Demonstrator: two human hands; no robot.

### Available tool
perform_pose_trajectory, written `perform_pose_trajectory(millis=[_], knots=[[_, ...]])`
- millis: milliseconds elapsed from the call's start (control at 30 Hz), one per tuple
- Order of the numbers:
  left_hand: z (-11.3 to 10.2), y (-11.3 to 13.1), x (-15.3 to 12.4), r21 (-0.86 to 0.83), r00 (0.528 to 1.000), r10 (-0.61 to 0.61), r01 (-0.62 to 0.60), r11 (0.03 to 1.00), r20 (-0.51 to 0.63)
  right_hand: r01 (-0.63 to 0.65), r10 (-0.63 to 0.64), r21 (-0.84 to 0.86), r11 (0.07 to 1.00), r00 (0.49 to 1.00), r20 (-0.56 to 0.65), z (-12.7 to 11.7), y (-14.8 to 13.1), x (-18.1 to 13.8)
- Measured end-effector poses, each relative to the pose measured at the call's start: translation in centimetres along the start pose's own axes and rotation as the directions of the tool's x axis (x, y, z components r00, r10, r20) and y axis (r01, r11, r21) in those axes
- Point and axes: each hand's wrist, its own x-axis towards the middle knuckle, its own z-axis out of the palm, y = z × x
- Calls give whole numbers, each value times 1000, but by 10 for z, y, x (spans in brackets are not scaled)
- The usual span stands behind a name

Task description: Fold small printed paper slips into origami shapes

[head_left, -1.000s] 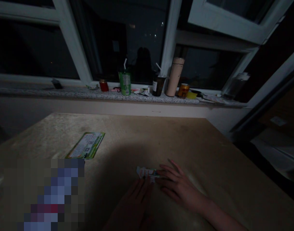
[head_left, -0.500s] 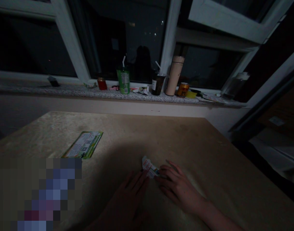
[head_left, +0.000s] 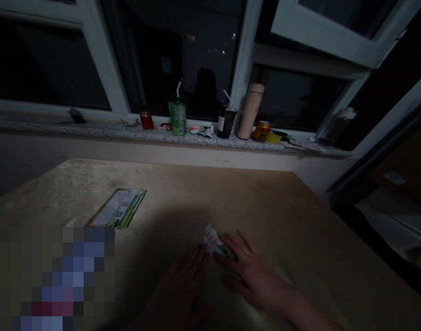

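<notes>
A small folded piece of printed paper (head_left: 212, 240), white with red print and a green-yellow end, lies flat on the wooden table (head_left: 265, 197). My right hand (head_left: 253, 271) reaches over it from the right, fingers stretched out and slightly spread, the fingertips resting on its right part. On the other side, my left hand (head_left: 182, 280) lies in deep shadow with its fingers extended flat and their tips at the paper's lower left edge. Both hands look open. Part of the paper is hidden under the right fingers.
Left of the hands lies a green-and-white printed sheet (head_left: 118, 208). A blurred-out patch covers the lower left corner. Along the windowsill (head_left: 203, 141) stand a green cup (head_left: 177, 117), a dark cup (head_left: 226, 124), a pink thermos (head_left: 250, 112), an orange can (head_left: 262, 131) and a red jar (head_left: 147, 121).
My right hand has shifted slightly left and further over the paper. The paper looks flatter and more neatly triangular, and the left fingertips have drawn back a little from it.
</notes>
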Motion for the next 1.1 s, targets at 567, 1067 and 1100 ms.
perform_pose_trajectory(millis=[567, 1067, 1100], knots=[[-1, 0, 1, -6, 1000, -12, 12, 1000, 20, -44, 48, 41, 998, 992, -113, 7, 3, -3], [-6, 5, 1, 16, 999, -8, 8, 1000, 38, -37, 35, -8, 999, 975, -217, 10, 6, -6], [-7, 5, 1, 16, 999, -6, 5, 1000, 33, -36, 31, -16, 999, 973, -230, 11, 7, -6]])
